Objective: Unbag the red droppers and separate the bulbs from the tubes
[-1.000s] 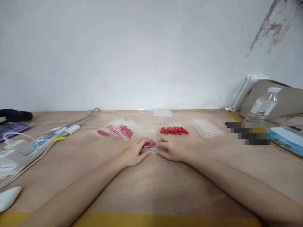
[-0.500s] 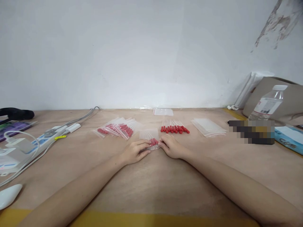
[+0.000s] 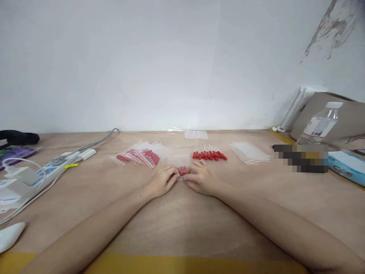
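Note:
A small clear zip bag holding red-capped droppers lies on the tan table, just in front of me. My left hand and my right hand both rest on its near edge, fingers closed and pinching it from either side. A row of loose red-capped droppers lies just beyond my right hand. Left of that sits a fanned pile of filled bags.
A stack of empty clear bags lies at the right, one more bag by the wall. A power strip with cables is at the left, a white object near the front-left edge. A water bottle and cardboard stand at the right.
My two hands have drawn closer together over the bag's near edge, covering more of the red caps. The bag itself has barely shifted.

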`<action>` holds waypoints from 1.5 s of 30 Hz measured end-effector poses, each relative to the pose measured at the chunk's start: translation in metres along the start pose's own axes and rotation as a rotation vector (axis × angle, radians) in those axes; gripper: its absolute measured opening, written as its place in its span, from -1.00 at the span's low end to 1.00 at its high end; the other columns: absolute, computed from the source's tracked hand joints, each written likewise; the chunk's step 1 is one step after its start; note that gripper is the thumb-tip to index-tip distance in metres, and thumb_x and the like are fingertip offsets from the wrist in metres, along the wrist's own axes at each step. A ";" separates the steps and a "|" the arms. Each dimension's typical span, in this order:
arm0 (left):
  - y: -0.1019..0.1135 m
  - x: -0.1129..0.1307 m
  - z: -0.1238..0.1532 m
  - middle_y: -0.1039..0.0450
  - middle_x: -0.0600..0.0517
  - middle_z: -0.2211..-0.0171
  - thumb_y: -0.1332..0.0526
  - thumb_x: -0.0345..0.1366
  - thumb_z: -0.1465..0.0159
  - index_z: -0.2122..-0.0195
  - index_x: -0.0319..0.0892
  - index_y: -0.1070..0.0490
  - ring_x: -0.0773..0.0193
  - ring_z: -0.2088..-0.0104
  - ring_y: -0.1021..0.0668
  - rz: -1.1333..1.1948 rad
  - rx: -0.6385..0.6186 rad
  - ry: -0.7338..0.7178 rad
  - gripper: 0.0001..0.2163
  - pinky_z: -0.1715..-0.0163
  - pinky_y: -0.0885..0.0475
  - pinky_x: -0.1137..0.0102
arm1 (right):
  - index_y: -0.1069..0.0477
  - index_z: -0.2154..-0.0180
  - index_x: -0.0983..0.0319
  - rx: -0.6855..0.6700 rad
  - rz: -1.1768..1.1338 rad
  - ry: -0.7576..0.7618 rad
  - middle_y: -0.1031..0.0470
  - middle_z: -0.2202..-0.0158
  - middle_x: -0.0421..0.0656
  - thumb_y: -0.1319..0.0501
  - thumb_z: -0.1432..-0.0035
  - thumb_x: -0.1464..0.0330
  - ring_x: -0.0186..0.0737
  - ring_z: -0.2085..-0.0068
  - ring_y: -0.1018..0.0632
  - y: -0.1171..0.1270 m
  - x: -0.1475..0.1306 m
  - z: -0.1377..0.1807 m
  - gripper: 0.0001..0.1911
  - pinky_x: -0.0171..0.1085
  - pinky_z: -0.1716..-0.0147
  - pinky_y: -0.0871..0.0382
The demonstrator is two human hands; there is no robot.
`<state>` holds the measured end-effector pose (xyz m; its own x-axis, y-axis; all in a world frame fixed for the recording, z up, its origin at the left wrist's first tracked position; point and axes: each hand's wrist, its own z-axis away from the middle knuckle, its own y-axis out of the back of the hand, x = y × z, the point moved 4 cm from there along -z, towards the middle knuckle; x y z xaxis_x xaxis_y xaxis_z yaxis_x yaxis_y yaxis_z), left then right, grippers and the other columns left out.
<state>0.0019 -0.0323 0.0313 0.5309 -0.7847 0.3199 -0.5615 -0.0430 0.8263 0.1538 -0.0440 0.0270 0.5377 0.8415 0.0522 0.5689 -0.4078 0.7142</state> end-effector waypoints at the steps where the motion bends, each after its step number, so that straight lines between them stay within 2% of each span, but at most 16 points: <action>1: 0.000 0.000 0.000 -0.36 0.03 0.37 0.02 -0.36 -0.28 0.36 -0.19 -0.25 0.33 0.35 -0.41 0.003 0.011 0.005 -0.88 0.31 -0.31 0.42 | -0.44 0.42 0.16 0.030 0.034 0.023 -0.41 0.40 -0.20 -0.10 -0.10 0.42 -0.29 0.31 -0.31 0.000 -0.001 -0.001 -0.85 -0.21 0.26 -0.01; 6: 0.002 0.002 0.000 -0.37 0.02 0.36 0.03 -0.36 -0.28 0.33 -0.19 -0.25 0.33 0.33 -0.42 0.020 0.046 0.031 -0.89 0.27 -0.33 0.40 | -0.45 0.38 0.17 0.126 0.169 0.055 -0.43 0.43 -0.21 -0.11 -0.12 0.44 -0.30 0.33 -0.28 -0.001 -0.002 -0.005 -0.84 -0.21 0.28 0.00; 10: 0.002 0.007 -0.002 -0.39 -0.03 0.16 -0.03 -0.33 -0.26 0.20 -0.18 -0.31 0.28 0.16 -0.43 0.091 0.023 -0.004 -0.86 0.13 -0.33 0.37 | -0.44 0.40 0.18 0.154 0.192 0.094 -0.44 0.43 -0.22 -0.09 -0.13 0.47 -0.32 0.34 -0.28 -0.002 -0.003 -0.005 -0.82 -0.22 0.28 0.00; 13: 0.001 0.006 -0.003 -0.38 -0.04 0.12 -0.07 -0.32 -0.24 0.30 -0.19 -0.37 0.26 0.11 -0.44 0.139 0.008 0.022 -0.88 0.11 -0.33 0.36 | -0.43 0.43 0.18 0.157 0.192 0.113 -0.44 0.43 -0.23 -0.07 -0.15 0.46 -0.33 0.35 -0.28 -0.003 -0.004 -0.004 -0.80 -0.21 0.26 0.00; 17: -0.004 -0.002 -0.005 -0.39 -0.05 0.13 -0.09 -0.30 -0.22 0.44 -0.22 -0.38 0.26 0.16 -0.47 0.269 -0.038 0.149 -0.85 0.15 -0.35 0.37 | -0.41 0.46 0.19 0.142 0.144 0.146 -0.44 0.44 -0.24 -0.06 -0.15 0.47 -0.33 0.35 -0.28 -0.004 -0.003 -0.004 -0.79 -0.22 0.26 -0.01; 20: -0.006 -0.003 -0.006 -0.40 -0.04 0.22 -0.03 -0.32 -0.24 0.46 -0.22 -0.32 0.28 0.22 -0.47 0.294 -0.029 0.180 -0.82 0.21 -0.35 0.38 | -0.41 0.43 0.22 0.103 0.106 0.144 -0.43 0.42 -0.21 -0.04 -0.14 0.49 -0.31 0.35 -0.28 -0.006 -0.003 -0.005 -0.79 -0.24 0.29 -0.02; 25: -0.008 -0.001 -0.005 -0.37 0.02 0.40 0.02 -0.35 -0.24 0.43 -0.20 -0.23 0.31 0.37 -0.42 0.124 0.091 0.177 -0.87 0.33 -0.33 0.39 | -0.39 0.44 0.27 -0.060 0.072 0.085 -0.41 0.39 -0.13 -0.04 -0.17 0.43 -0.29 0.33 -0.30 -0.016 -0.005 -0.010 -0.80 -0.24 0.33 -0.04; 28: -0.003 -0.006 -0.003 -0.36 0.03 0.44 0.03 -0.31 -0.27 0.41 -0.20 -0.25 0.31 0.40 -0.42 0.060 0.183 0.242 -0.84 0.34 -0.33 0.38 | -0.39 0.41 0.25 -0.115 0.012 0.133 -0.43 0.32 -0.13 -0.07 -0.15 0.41 -0.25 0.27 -0.32 -0.015 -0.011 -0.012 -0.84 -0.22 0.29 -0.08; 30: 0.002 -0.012 -0.002 -0.40 0.01 0.39 0.05 -0.27 -0.29 0.35 -0.21 -0.29 0.29 0.35 -0.44 0.075 0.219 0.268 -0.81 0.28 -0.35 0.36 | -0.39 0.39 0.23 -0.154 -0.114 0.126 -0.45 0.26 -0.15 -0.08 -0.15 0.40 -0.23 0.21 -0.34 -0.010 -0.010 -0.011 -0.86 -0.21 0.23 -0.13; 33: 0.007 -0.017 0.000 -0.38 -0.05 0.10 0.07 -0.23 -0.30 0.11 -0.19 -0.29 0.24 0.06 -0.41 0.113 0.161 0.217 -0.75 0.05 -0.29 0.30 | -0.39 0.40 0.23 -0.257 -0.415 0.061 -0.44 0.19 -0.13 -0.06 -0.16 0.42 -0.28 0.15 -0.39 0.002 -0.004 -0.001 -0.84 -0.27 0.17 -0.24; 35: 0.008 -0.016 0.001 -0.26 -0.05 -0.07 0.04 -0.21 -0.29 -0.03 -0.15 -0.23 0.19 -0.11 -0.25 0.070 0.045 0.128 -0.69 -0.09 -0.15 0.24 | -0.39 0.39 0.23 -0.316 -0.577 -0.008 -0.41 0.11 -0.10 -0.07 -0.15 0.41 -0.32 0.13 -0.43 0.009 0.002 0.009 -0.85 -0.31 0.16 -0.29; 37: 0.006 -0.013 0.001 -0.21 -0.03 -0.12 0.01 -0.20 -0.28 -0.08 -0.12 -0.20 0.16 -0.17 -0.16 0.008 -0.092 0.050 -0.65 -0.15 -0.06 0.19 | -0.41 0.38 0.23 -0.324 -0.636 -0.067 -0.39 0.06 -0.09 -0.12 -0.10 0.38 -0.30 0.11 -0.44 0.014 0.009 0.018 -0.89 -0.30 0.13 -0.30; 40: 0.003 -0.008 0.002 -0.29 -0.03 -0.06 -0.02 -0.19 -0.27 -0.06 -0.10 -0.23 0.16 -0.14 -0.22 -0.020 -0.198 -0.004 -0.66 -0.15 -0.06 0.16 | -0.44 0.38 0.20 -0.209 -0.494 -0.170 -0.49 0.22 -0.13 -0.15 -0.08 0.36 -0.23 0.10 -0.43 0.018 0.022 0.025 -0.90 -0.19 0.05 -0.21; 43: 0.003 -0.004 0.003 -0.36 -0.05 0.02 -0.10 -0.17 -0.22 0.00 -0.13 -0.29 0.17 -0.06 -0.33 0.012 -0.166 -0.027 -0.66 -0.10 -0.16 0.21 | -0.47 0.37 0.17 -0.096 -0.254 -0.367 -0.51 0.38 -0.16 -0.15 -0.09 0.34 -0.18 0.18 -0.43 0.019 0.036 0.026 -0.87 -0.11 0.08 -0.16; 45: 0.003 -0.003 0.003 -0.38 -0.06 0.05 -0.13 -0.17 -0.19 0.02 -0.15 -0.31 0.19 0.00 -0.39 0.051 -0.141 -0.037 -0.66 -0.03 -0.25 0.27 | -0.48 0.35 0.15 -0.132 -0.188 -0.431 -0.50 0.39 -0.17 -0.14 -0.10 0.32 -0.21 0.24 -0.41 0.016 0.039 0.025 -0.86 -0.13 0.14 -0.16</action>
<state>-0.0037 -0.0322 0.0315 0.4784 -0.8062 0.3481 -0.4911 0.0830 0.8671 0.1991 -0.0268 0.0235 0.6575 0.6618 -0.3600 0.6122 -0.1908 0.7673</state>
